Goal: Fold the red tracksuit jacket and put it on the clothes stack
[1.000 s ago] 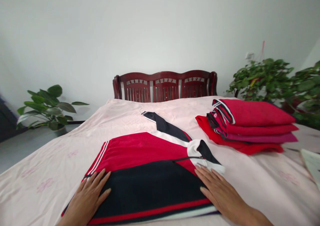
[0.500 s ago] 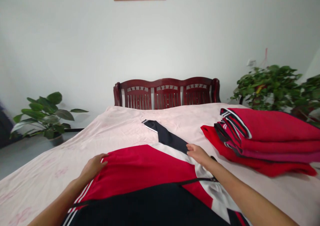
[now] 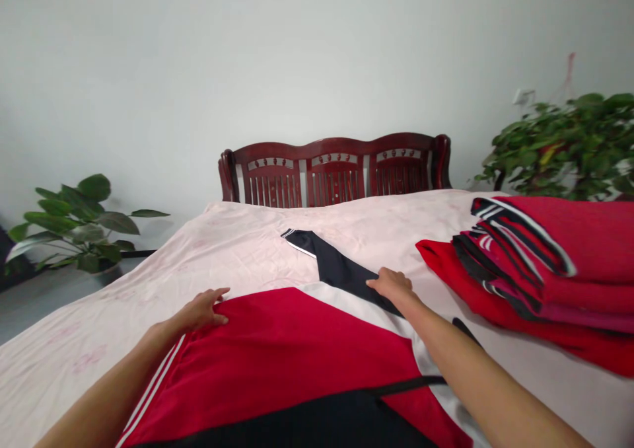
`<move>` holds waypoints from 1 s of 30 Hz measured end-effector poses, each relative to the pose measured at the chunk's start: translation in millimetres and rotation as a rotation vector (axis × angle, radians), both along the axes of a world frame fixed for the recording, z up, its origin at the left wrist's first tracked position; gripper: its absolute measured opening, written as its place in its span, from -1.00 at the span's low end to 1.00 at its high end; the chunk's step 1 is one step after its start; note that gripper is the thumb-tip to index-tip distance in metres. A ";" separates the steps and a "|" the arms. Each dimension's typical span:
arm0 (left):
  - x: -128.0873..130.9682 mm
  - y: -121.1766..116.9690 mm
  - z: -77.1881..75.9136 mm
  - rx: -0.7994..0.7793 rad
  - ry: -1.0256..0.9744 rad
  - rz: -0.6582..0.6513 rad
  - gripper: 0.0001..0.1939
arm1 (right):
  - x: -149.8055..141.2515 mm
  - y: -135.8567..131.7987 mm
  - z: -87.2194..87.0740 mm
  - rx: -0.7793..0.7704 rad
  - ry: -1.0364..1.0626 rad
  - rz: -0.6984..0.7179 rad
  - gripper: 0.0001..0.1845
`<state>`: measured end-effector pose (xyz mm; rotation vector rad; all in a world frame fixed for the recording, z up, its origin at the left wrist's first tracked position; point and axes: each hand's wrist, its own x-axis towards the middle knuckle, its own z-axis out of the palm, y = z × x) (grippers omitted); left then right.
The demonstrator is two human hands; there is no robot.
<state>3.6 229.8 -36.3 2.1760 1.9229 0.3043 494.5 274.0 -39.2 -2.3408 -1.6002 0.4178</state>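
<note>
While the left hand [image 3: 203, 310], thumb and fingers apart, touches the track jacket [image 3: 297, 342], the right hand [image 3: 393, 285] meets its navy sleeve [image 3: 341, 267]; whether it grips is unclear. Folded clothes [image 3: 584, 256] lie nearby.

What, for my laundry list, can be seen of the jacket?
The jacket lies largely flat on the sheet, its near part out of view. It looks like smooth cloth: red, dark and white, with paired white stripes along its left edge. A bent dark sleeve points away, its cuff striped. The left hand touches the far-left corner, the right hand the sleeve; any grip is unclear.
</note>
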 end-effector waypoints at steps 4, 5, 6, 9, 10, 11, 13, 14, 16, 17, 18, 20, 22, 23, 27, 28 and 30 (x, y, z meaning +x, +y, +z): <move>2.1 -1.8 12.6 -0.051 0.005 -0.064 -0.66 | 10.6 4.2 5.5 0.054 0.159 0.107 -0.65; 3.1 -6.2 17.6 -0.036 0.008 -0.068 -0.75 | 14.8 2.1 7.6 0.088 0.205 0.145 -0.62; 4.0 -12.5 22.5 -0.012 0.010 -0.070 -0.81 | 19.8 -1.7 9.3 0.124 0.249 0.180 -0.58; 4.1 -44.1 30.7 0.076 0.020 -0.088 -0.89 | 37.5 -23.8 8.9 0.193 0.336 0.260 -0.50; 2.6 -57.7 29.8 0.109 0.038 -0.111 -0.89 | 43.5 -34.2 6.5 0.191 0.349 0.278 -0.50; 0.2 -71.9 26.9 0.133 0.064 -0.145 -0.87 | 49.1 -45.6 3.4 0.179 0.359 0.294 -0.51; -6.9 -98.6 16.9 0.134 0.118 -0.224 -0.80 | 57.5 -68.6 -3.3 0.140 0.315 0.321 -0.55; -11.0 -109.9 11.5 0.110 0.136 -0.253 -0.75 | 59.9 -78.8 -5.8 0.126 0.252 0.327 -0.59; -16.8 -126.0 4.3 0.038 0.146 -0.262 -0.68 | 61.0 -93.2 -6.7 0.105 0.094 0.321 -0.66; -16.9 -130.7 3.8 0.009 0.152 -0.248 -0.65 | 59.9 -96.3 -5.0 0.085 0.049 0.310 -0.67; -13.7 -133.5 5.8 -0.009 0.165 -0.225 -0.62 | 57.9 -96.6 -2.1 0.054 0.049 0.296 -0.67; 4.4 -134.8 15.1 -0.033 0.183 -0.187 -0.58 | 51.5 -89.0 5.4 -0.024 0.165 0.277 -0.64; 38.0 -132.8 26.6 -0.065 0.118 -0.188 -0.58 | 42.0 -74.0 11.6 -0.071 0.306 0.276 -0.56; 58.7 -131.1 30.9 -0.088 0.034 -0.208 -0.61 | 35.9 -65.5 13.5 -0.079 0.356 0.279 -0.54; 137.5 -119.2 28.5 -0.227 -0.396 -0.339 -0.71 | 4.9 -41.1 17.4 -0.101 0.519 0.302 -0.69; 151.2 -114.4 24.0 -0.272 -0.505 -0.340 -0.73 | -3.4 -39.5 19.5 -0.101 0.568 0.325 -0.73; 169.8 -102.6 14.4 -0.461 -0.853 -0.290 -0.74 | -17.9 -42.5 27.2 -0.084 0.681 0.400 -0.78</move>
